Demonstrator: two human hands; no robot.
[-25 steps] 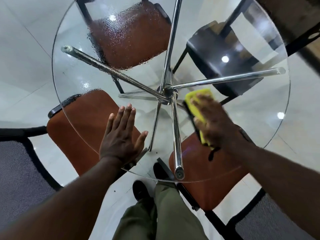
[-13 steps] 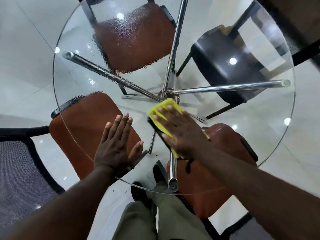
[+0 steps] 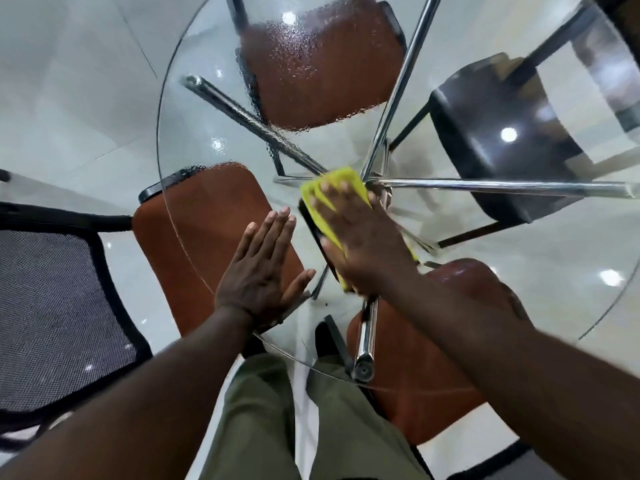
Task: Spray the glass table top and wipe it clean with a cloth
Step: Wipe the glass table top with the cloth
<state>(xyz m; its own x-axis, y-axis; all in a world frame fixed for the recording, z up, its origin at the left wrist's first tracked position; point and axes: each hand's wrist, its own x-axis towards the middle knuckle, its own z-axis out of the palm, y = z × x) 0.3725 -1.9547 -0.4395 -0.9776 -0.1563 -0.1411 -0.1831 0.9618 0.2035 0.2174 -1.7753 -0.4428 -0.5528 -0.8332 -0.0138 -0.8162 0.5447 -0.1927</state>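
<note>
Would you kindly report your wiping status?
Left hand flat on round glass table top. Right hand presses yellow cloth near centre. Droplets on far side.

I see open glass table top [image 3: 502,289] right of and beyond the cloth [image 3: 341,178]. Leftward, the left hand [image 3: 259,271] lies flat just beside it (narrow gap between). Chrome legs [image 3: 502,185] sit beneath the glass.
</note>
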